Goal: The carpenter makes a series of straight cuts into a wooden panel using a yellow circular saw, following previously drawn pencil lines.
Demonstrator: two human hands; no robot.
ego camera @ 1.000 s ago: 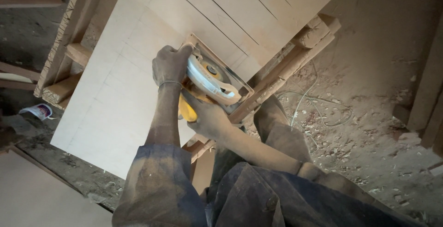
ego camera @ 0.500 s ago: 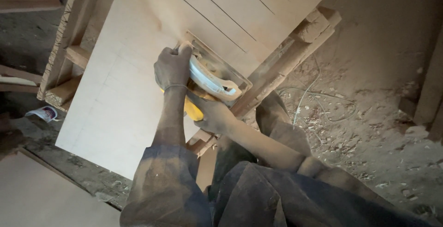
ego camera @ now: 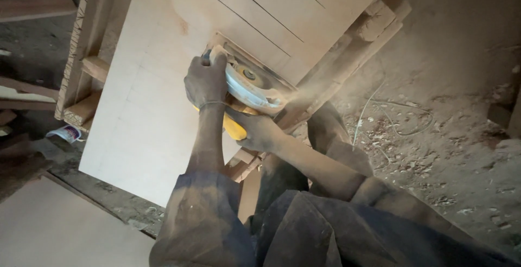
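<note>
Left hand: the left hand [ego camera: 205, 81] is clamped over the top grip of a hand-held circular saw with a yellow body and a pale round blade guard [ego camera: 247, 85], fingers curled tight around it.
Right hand: the right hand [ego camera: 259, 131] is closed on the yellow rear handle, just below and to the right of the left hand.
Saw: it sits flat on a large pale plywood sheet [ego camera: 163, 82], directly under both hands, near the sheet's right edge; a haze of dust hangs beside the guard.
Sheet: it runs away from the hands, up and to the left, marked with thin dark lines beyond the saw and a faint grid nearer the left hand.
Support: a rough wooden frame of battens [ego camera: 347, 63] carries the sheet, showing right of the right hand.
Floor: a dusty earth floor [ego camera: 456, 137] with shavings and a thin looping cord [ego camera: 399, 118] lies right of the arms; a small white cup [ego camera: 66, 133] lies well to the left.
Risk: the blade looks close to the frame, so it may bite a batten and kick back. The person's legs are just below the hands, in line with a kick. The loose cord could snag. Dust may hide the cut line, letting the saw wander.
</note>
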